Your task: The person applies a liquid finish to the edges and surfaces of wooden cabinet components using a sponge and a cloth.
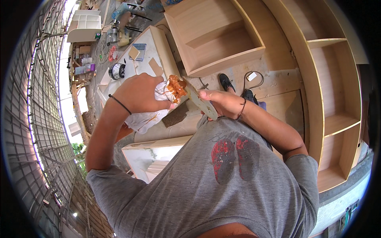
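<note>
My left hand (pixel 139 93) is closed round a crumpled white rag (pixel 145 121), which hangs below my fingers. Thick orange-brown smears (pixel 176 88) cover the bunched end that sticks out toward the right. Close beside it, my right hand (pixel 224 101) grips a thin, flat, pale piece (pixel 204 106) with a rounded end and dark spots on it. My thumb lies along its near face, and the fingers behind it are mostly hidden. The smeared end of the rag is at the piece's left edge; whether they touch, I cannot tell.
A low white-topped cabinet (pixel 147 47) bears a round can (pixel 117 71) and a blue sheet (pixel 137 52). Ahead stands an open wooden box (pixel 222 35); tall wooden shelving (pixel 335 79) lines the right. Another white-panelled unit (pixel 152 152) is by my left side.
</note>
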{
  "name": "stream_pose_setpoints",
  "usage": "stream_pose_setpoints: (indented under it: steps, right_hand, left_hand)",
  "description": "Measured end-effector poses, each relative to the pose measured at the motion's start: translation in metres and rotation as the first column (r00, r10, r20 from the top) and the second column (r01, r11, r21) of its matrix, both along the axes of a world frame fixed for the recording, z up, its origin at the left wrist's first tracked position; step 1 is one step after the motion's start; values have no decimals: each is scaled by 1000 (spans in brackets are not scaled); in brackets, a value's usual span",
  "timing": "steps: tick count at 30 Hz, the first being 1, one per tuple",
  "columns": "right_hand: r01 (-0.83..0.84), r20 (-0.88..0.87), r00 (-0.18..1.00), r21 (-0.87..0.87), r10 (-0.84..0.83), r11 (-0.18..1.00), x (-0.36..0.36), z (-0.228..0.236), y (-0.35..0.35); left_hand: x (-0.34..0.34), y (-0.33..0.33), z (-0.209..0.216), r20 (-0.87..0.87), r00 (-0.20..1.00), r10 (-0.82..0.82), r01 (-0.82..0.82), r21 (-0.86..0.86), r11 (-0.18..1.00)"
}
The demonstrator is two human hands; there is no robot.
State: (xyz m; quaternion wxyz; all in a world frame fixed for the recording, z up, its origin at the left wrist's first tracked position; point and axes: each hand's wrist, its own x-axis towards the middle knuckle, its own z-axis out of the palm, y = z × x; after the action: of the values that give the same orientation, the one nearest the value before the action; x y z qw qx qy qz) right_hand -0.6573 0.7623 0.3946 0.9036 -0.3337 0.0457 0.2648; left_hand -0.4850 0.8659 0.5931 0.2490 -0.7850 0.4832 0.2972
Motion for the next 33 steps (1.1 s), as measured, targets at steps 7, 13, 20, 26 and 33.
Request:
stream_pose_setpoints:
  steps: [7, 13, 20, 26, 33]
  right_hand:
    - [107, 47, 993, 19, -108, 994, -10, 24, -13]
    - [167, 213, 968, -131, -137, 977, -10, 48, -20]
    - [174, 316, 944, -224, -97, 959, 10, 69, 0]
    - [154, 185, 970, 24, -156, 988, 41, 43, 43]
    - [456, 206, 777, 467, -595, 757, 88, 45, 66]
  left_hand:
    - [-4, 20, -16, -85, 990, 117, -122, -64, 990]
    - [2, 49, -48, -162, 977, 141, -170, -186, 968]
    - [29, 91, -86, -254, 956, 146, -217, -277, 936]
    - [65, 148, -148, -288, 941, 178, -269, -314, 911]
    - [141, 258, -233, -419, 846, 329, -527, -566, 634]
